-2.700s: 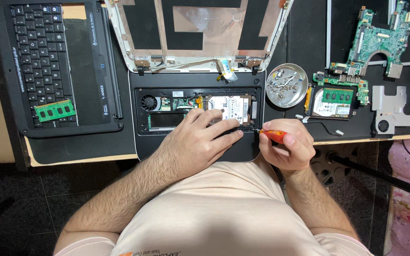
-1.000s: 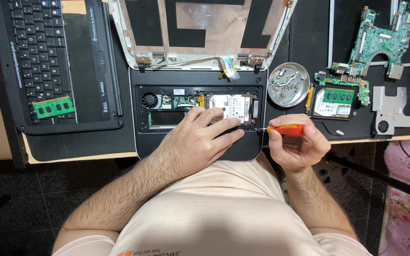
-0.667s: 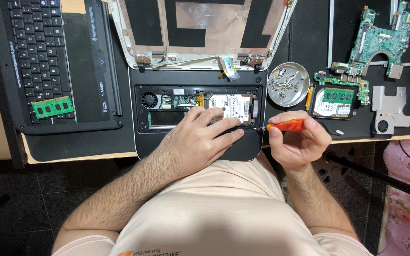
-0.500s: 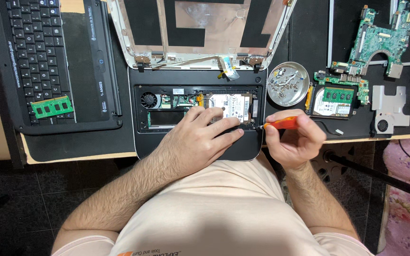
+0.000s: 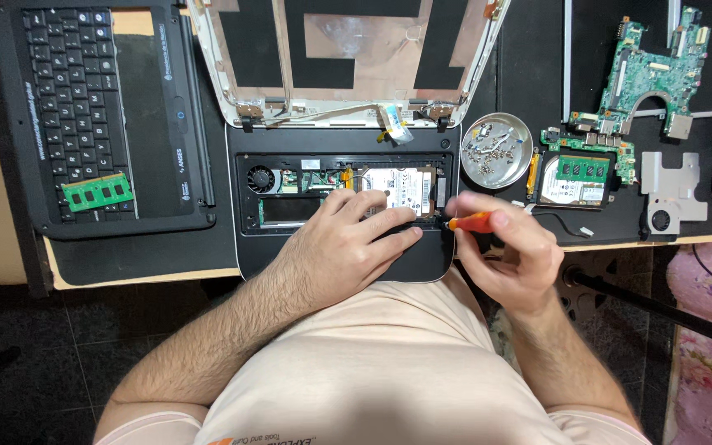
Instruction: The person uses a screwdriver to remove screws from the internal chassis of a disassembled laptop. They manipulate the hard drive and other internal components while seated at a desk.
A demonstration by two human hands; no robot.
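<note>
since the earlier frame, right hand (image 5: pixel 508 251), fingers clamped on orange-handled screwdriver (image 5: pixel 470 221), shifts tip to silver hard drive (image 5: pixel 397 188); left hand (image 5: pixel 348 243), fingers together, steadies black laptop base (image 5: pixel 339 259). step: unscrewing drive; next needs steady turning.

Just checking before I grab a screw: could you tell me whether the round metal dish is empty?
No, the round metal dish holds a scatter of small screws.

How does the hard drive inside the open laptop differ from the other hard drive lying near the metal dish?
The hard drive in the laptop sits in its bay, partly under the left hand; the loose hard drive lies free on the mat. The loose one carries a green memory module; the mounted one carries none. Both show pale labels.
</note>
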